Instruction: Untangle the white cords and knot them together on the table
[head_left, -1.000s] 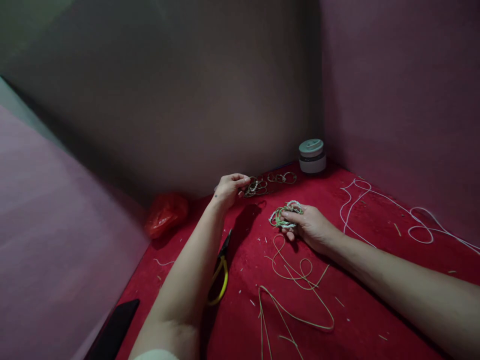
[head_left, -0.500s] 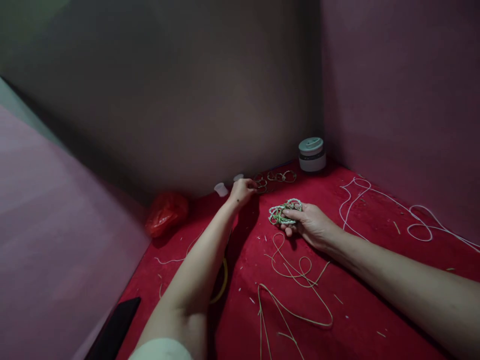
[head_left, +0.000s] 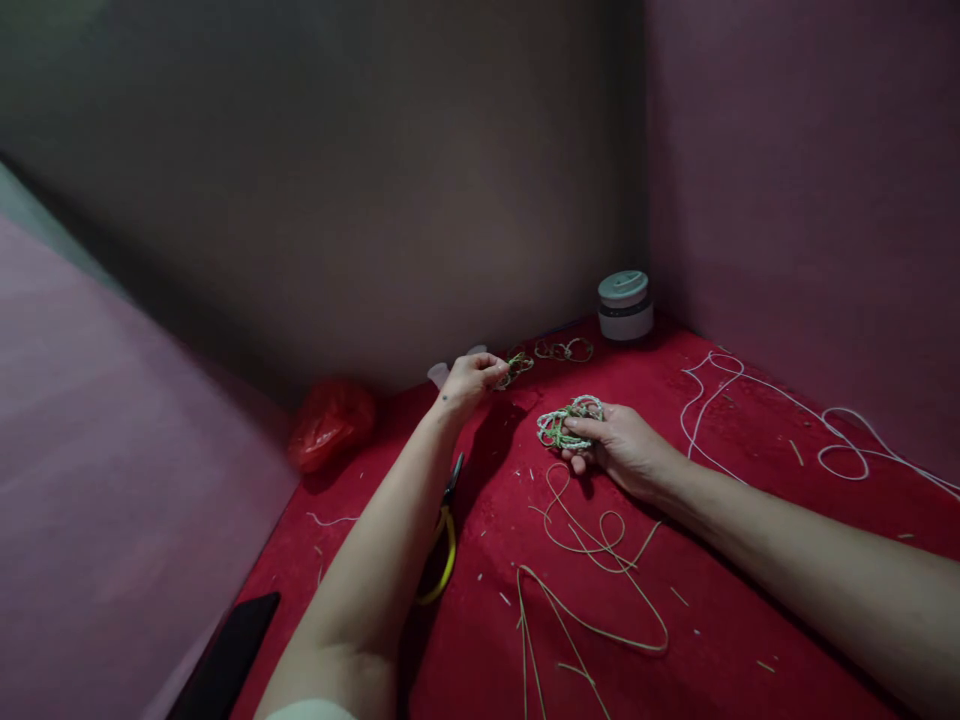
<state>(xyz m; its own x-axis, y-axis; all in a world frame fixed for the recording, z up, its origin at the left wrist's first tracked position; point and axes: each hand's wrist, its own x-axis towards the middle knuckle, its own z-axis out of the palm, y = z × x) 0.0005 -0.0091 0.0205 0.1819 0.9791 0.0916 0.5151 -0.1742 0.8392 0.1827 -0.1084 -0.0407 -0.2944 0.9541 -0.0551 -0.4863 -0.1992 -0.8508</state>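
Dim scene; dark shadow below left hand (head_left: 471,380); faint glare on red bag (head_left: 332,425).

A gap between left hand (head_left: 471,382) and right hand (head_left: 611,440), with scissors (head_left: 450,560) and tan cord (head_left: 624,569) as nearer obstacles

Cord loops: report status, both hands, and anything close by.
Left hand pinching cord loops. Right hand gripping white-and-green cord bundle. Scissors beside left forearm, partly hidden.

Craft corner, perhaps: scissors (head_left: 451,532), braided loops (head_left: 556,430)
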